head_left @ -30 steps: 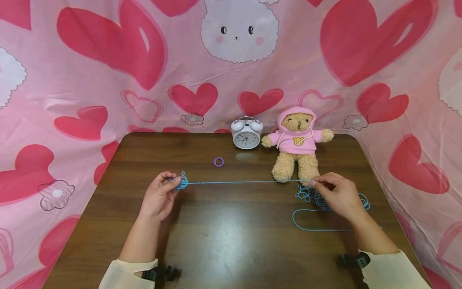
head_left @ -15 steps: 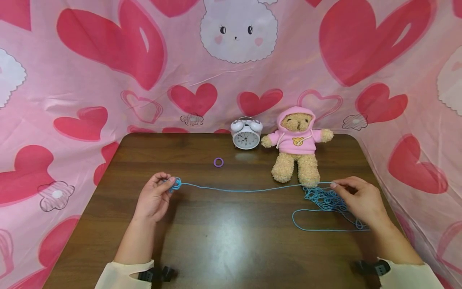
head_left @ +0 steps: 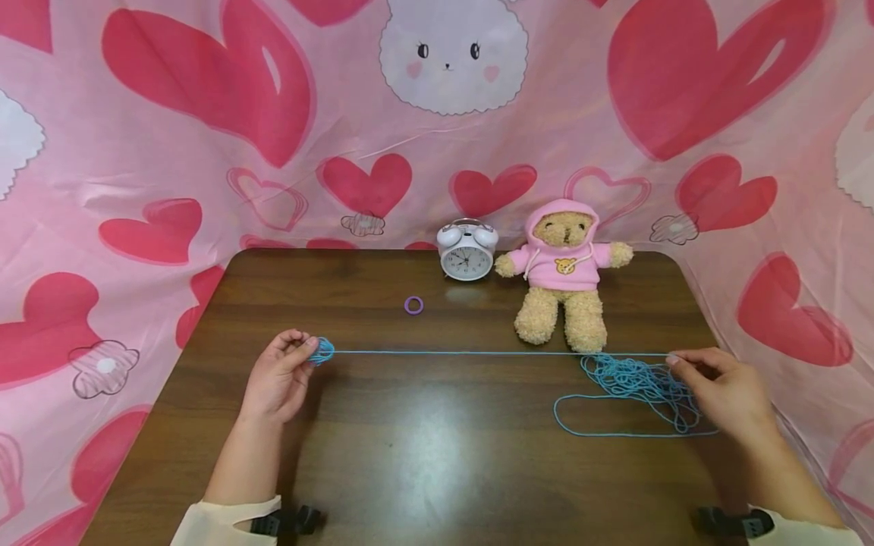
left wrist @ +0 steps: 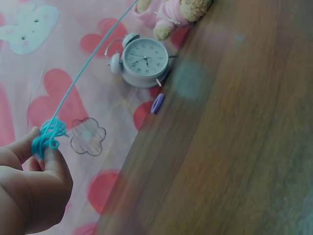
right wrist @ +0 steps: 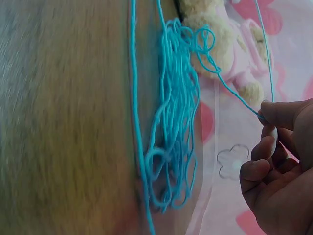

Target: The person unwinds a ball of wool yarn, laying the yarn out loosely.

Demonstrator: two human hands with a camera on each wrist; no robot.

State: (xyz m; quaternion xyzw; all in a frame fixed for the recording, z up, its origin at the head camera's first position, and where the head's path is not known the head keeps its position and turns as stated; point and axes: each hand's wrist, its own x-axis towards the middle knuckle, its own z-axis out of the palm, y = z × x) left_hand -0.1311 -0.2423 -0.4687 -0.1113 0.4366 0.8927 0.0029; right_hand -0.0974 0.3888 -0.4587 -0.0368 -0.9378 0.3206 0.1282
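Note:
My left hand (head_left: 278,377) pinches a small bundle of blue yarn (left wrist: 47,138) between thumb and fingers, above the left part of the table. From that bundle a single strand (head_left: 451,352) runs taut and level across to my right hand (head_left: 730,390). There the thumb and forefinger pinch the strand, which also leads down toward a loose tangled pile of the same yarn (right wrist: 178,107). The pile lies on the table at the right, just in front of the teddy bear's feet, with one long loop stretching out on its near side.
A teddy bear (head_left: 563,269) in a pink hoodie sits at the back right of the brown table (head_left: 382,455). Beside it stands a white twin-bell alarm clock (head_left: 466,252). A purple ring (head_left: 413,305) lies left of the clock. Pink heart-patterned cloth (head_left: 259,114) hangs behind.
The hands have moved apart, the right one farther to the right and the left one slightly left. The strand sagged midway and is now taut and longer. More of the pile is uncovered.

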